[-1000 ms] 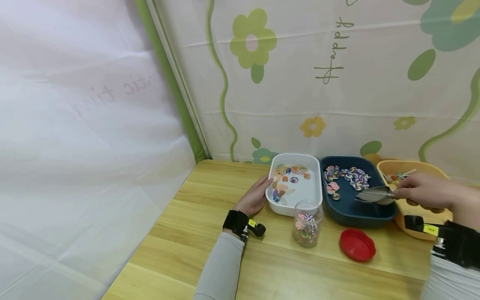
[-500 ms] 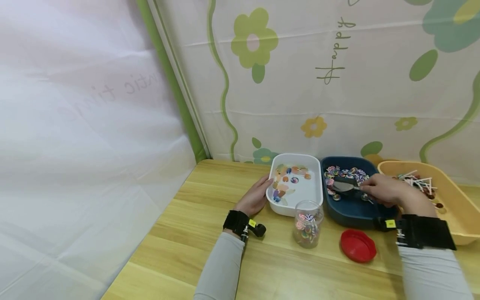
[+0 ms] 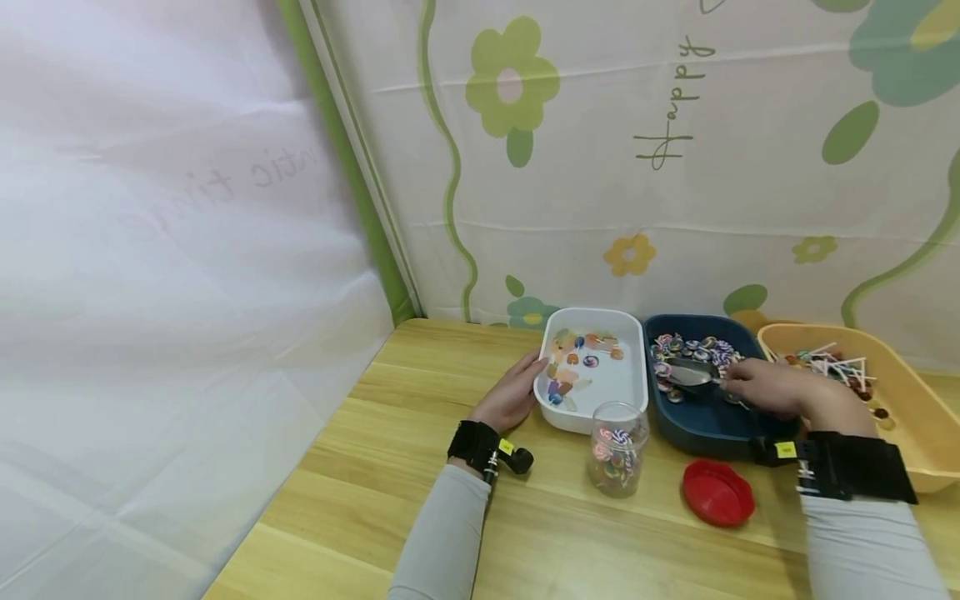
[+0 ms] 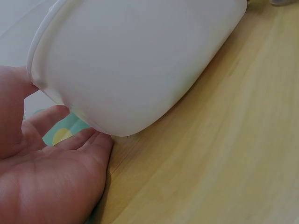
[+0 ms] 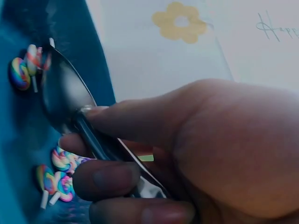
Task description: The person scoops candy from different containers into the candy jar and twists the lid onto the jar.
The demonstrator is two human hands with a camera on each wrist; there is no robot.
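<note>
My right hand [image 3: 776, 387] grips a small metal scoop [image 3: 692, 379] by its handle, low inside the dark blue tray [image 3: 720, 427]. In the right wrist view, the thumb lies along the handle, with colourful lollipop charms [image 5: 65, 161] around the scoop's blade. My left hand [image 3: 512, 396] holds the near left side of the white tray [image 3: 600, 406], thumb at the rim and fingers against the outer wall. A few loose charms [image 3: 591, 361] lie in that tray. In front of both trays stands a clear jar [image 3: 618, 467] partly filled with swirl charms.
A red scalloped lid [image 3: 717, 493] lies on the wooden table [image 3: 360, 467] right of the jar. On the far right is a yellow tray [image 3: 915, 433] with white-stick lollipop charms [image 3: 843, 367]. A printed curtain [image 3: 570, 192] hangs behind the trays.
My right hand has brought the scoop left and down from over the blue tray's right side into its charms. The left hand and the jar have stayed in place.
</note>
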